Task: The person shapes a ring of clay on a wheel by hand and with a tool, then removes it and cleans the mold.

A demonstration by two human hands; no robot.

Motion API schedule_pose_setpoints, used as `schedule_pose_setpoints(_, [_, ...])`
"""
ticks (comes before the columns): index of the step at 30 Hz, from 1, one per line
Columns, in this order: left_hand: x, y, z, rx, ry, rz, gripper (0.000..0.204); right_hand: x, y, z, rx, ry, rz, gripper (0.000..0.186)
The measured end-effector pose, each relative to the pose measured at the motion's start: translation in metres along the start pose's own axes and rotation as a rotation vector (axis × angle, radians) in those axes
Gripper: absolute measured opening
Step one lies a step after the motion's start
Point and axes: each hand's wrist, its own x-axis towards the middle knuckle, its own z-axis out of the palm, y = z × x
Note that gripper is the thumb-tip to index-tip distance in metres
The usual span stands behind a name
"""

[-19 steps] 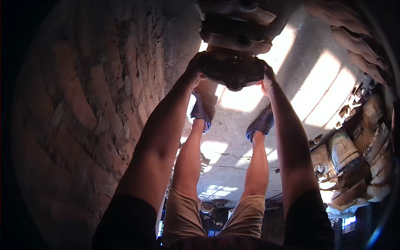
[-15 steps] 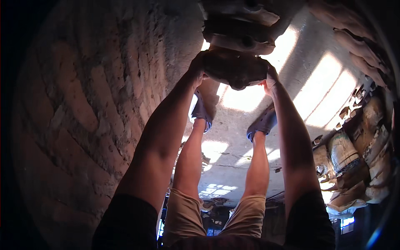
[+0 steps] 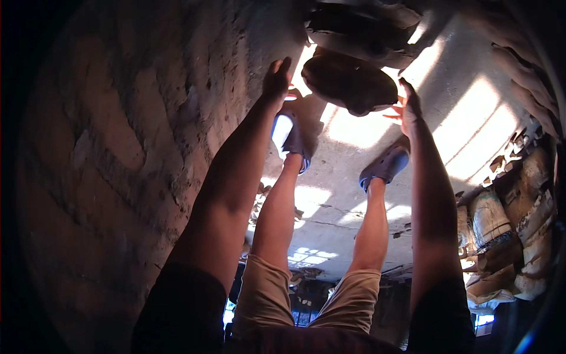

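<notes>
Noted dark lump (image 3: 351, 82) at near end of stack (image 3: 359, 38), between left hand (image 3: 277, 81) and right hand (image 3: 410, 109). Saw left unclasped, clear of lump; right also unclasped, just beside lump's right end. Cannot tell if touching.

Two hands (image 3: 276, 84), two clogs (image 3: 386, 167), one dark lump (image 3: 351, 82) between hands.

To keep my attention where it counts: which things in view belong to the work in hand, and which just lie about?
In the work:
- left hand, open
- right hand, open
- dark lumpy piece between them
- dark stack just beyond

Lying about:
- brownish heap at right
</notes>
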Motion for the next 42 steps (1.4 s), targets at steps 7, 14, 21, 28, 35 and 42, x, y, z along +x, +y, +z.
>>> schedule_pose_setpoints(7, [-0.025, -0.208, -0.104, 0.933, 0.13, -0.3, 0.058, -0.024, 0.118, -0.096, -0.391, 0.205, 0.099, 0.054])
schedule_pose_setpoints(14, [-0.038, -0.273, -0.096, 1.217, 0.253, 0.02, 0.048, -0.065, 0.219, -0.085, -0.467, 0.132, 0.247, 0.049])
schedule_pose_setpoints(21, [-0.056, -0.292, -0.109, 1.245, 0.272, 0.206, 0.039, -0.091, 0.227, -0.017, -0.27, 0.01, 0.291, 0.048])
schedule_pose_setpoints(28, [-0.058, -0.3, -0.116, 1.166, -0.106, -0.15, 0.045, -0.102, 0.213, -0.001, -0.222, 0.0, 0.212, 0.047])
schedule_pose_setpoints(35, [-0.059, -0.317, -0.125, 1.094, -0.085, 0.095, 0.054, -0.106, 0.225, -0.02, -0.199, 0.042, 0.213, 0.045])
schedule_pose_setpoints(42, [-0.034, -0.235, -0.094, 0.58, 0.441, 0.368, 0.056, -0.114, 0.256, -0.042, -0.254, 0.003, 0.246, 0.044])
